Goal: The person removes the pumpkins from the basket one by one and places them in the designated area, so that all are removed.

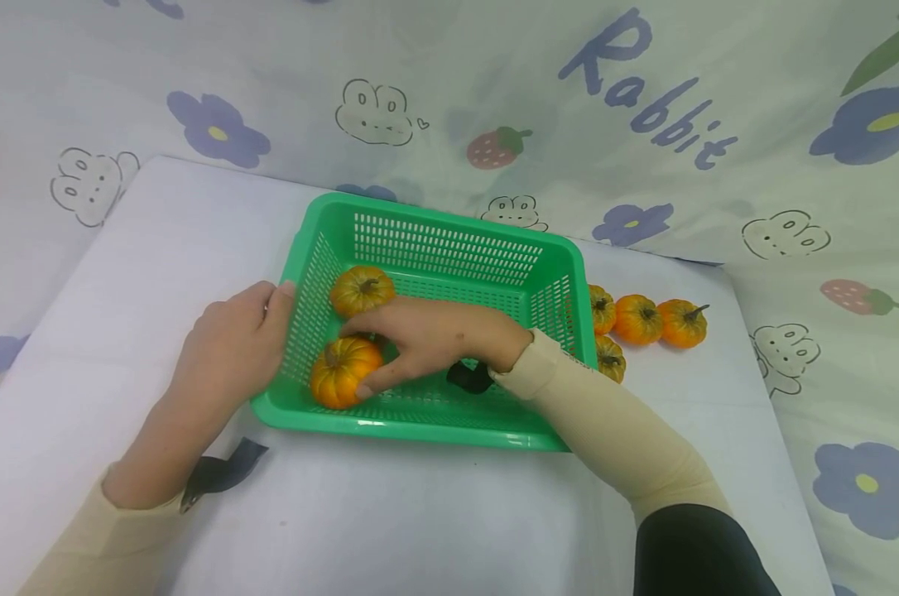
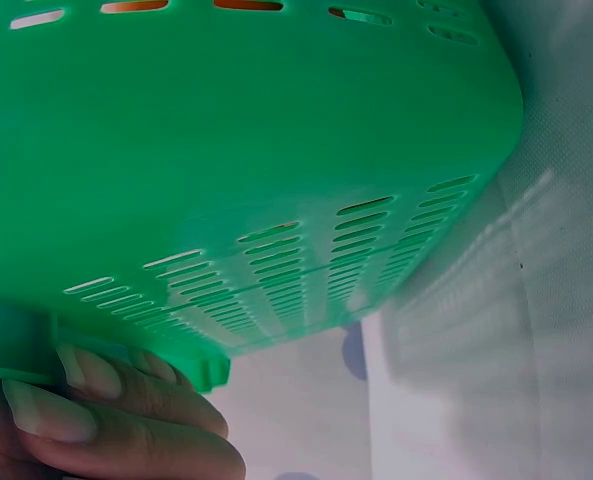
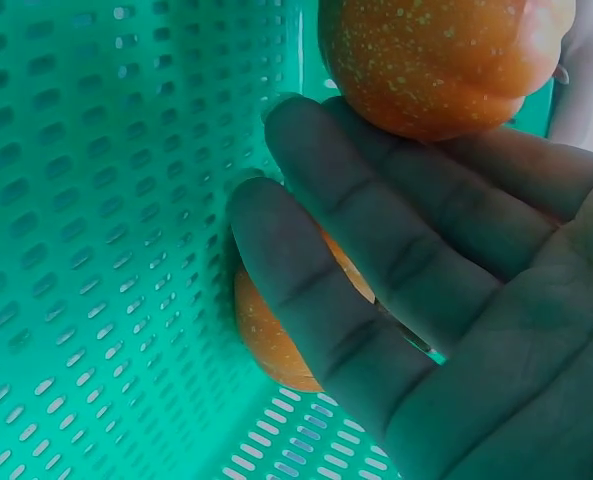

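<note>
A green plastic basket (image 1: pixel 449 434) with slotted walls stands on the table. My left hand (image 1: pixel 229 343) grips its left rim, thumb on top; in the left wrist view, the fingers (image 2: pixel 126 415) curl under the rim. Inside the basket, my right hand (image 1: pixel 427 335) holds a small orange pumpkin (image 1: pixel 338 377) near the front left corner, thumb on its near side and fingers on its far side. Another small pumpkin (image 1: pixel 362 290) sits behind, by the left wall. In the right wrist view, the held pumpkin (image 3: pixel 436 60) lies against the forefinger, while the other pumpkin (image 3: pixel 276 340) is partly hidden behind fingers.
Several more small pumpkins (image 1: pixel 638 319) rest on the white table (image 1: pixel 435 521) right of the basket, some partly hidden by its wall. Behind the table hangs a printed cloth (image 1: pixel 435 74). Dark straps (image 1: pixel 226 470) show at both wrists.
</note>
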A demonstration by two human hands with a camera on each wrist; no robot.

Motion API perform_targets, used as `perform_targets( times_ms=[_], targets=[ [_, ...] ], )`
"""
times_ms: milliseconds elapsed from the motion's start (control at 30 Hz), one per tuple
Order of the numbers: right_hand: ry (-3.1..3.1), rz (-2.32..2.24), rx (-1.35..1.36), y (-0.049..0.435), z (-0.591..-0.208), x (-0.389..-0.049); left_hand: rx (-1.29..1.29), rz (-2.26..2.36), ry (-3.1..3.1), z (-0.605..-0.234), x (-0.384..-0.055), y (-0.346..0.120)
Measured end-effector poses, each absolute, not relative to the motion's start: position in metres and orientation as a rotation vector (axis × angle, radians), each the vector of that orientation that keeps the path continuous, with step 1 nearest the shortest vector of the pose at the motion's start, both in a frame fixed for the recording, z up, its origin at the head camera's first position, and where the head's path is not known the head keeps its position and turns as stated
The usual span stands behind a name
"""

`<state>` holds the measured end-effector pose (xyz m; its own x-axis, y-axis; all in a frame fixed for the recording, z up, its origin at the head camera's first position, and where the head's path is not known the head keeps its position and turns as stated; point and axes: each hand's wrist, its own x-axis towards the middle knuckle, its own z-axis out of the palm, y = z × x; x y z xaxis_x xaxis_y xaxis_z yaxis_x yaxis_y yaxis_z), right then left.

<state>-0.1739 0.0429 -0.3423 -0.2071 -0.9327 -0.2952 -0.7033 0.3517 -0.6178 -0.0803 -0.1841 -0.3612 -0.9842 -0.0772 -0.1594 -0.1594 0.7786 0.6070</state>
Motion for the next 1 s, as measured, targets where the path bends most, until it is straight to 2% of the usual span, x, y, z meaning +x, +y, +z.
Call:
perform_targets(
  times_ms=[1000],
  targets=[
    [2.035, -0.434, -1.422, 0.0419, -0.3398, -0.1706, -0.182, 0.965, 2.839, -0.3614, -0.0807, -0.1847]
  ],
)
